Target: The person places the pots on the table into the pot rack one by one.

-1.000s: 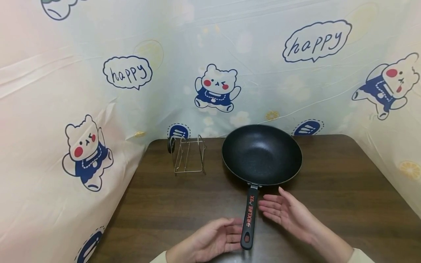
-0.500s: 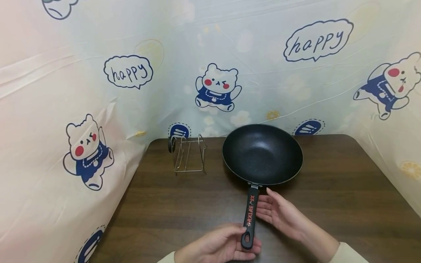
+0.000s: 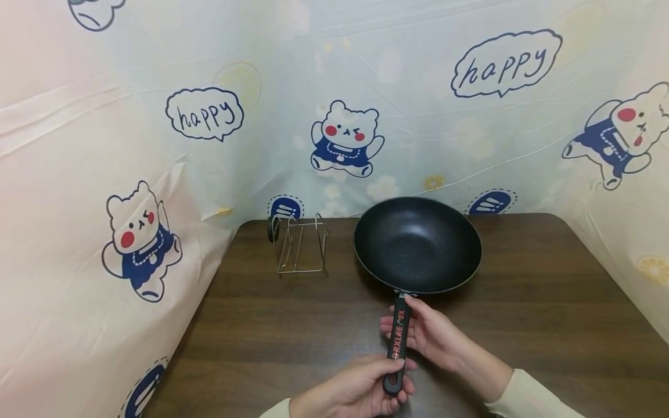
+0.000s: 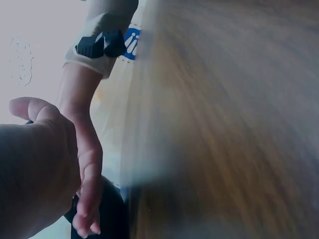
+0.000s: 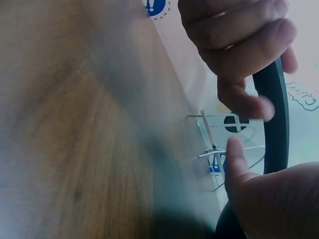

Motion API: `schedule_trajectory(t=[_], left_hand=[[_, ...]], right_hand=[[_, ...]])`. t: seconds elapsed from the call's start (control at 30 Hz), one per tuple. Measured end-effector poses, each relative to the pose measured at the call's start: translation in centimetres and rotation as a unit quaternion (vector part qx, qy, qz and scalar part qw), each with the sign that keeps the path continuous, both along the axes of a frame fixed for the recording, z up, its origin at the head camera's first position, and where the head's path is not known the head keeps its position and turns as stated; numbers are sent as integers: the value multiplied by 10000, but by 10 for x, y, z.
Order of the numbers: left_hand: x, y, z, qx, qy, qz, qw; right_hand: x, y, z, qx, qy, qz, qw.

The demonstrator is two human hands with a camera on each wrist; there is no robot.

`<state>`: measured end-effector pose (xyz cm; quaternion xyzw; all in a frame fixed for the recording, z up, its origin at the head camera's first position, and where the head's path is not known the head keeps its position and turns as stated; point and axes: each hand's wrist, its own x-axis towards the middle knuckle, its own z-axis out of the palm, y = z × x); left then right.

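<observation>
A black wok (image 3: 418,249) sits on the table, its long handle (image 3: 399,334) pointing towards me. My left hand (image 3: 355,386) grips the handle near its end, thumb on top and fingers curled beneath. Nearer the bowl, my right hand (image 3: 441,342) has its fingers passed loosely under the handle and its thumb beside the neck. In the left wrist view the fingers of the right hand (image 4: 89,169) look fairly straight. The right wrist view shows the left hand (image 5: 239,45) around the black handle (image 5: 276,129), with the right hand (image 5: 274,199) below it.
A wire rack (image 3: 300,271) with a dark round piece at its left stands on the brown wooden table (image 3: 251,325), left of the wok. Patterned cloth (image 3: 282,145) hangs close behind the table and along both sides.
The left hand has moved right from beside the handle and taken hold of its end. The right hand has come left, its fingers now under the handle. The wok has not moved.
</observation>
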<state>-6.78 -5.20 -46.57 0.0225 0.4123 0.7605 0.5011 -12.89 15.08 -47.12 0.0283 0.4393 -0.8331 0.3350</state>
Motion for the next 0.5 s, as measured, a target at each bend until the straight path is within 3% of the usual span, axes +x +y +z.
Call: schedule_trajectory(t=[0.2,0.5], left_hand=[[1,8,-3,-16,91,20,10000],[-1,17,-8,469,-499,-394,9969]], right_hand=[[-7,-8,-4,31,-157,-129,9998],[-13,-22,-10,221,-417,-458,9978]])
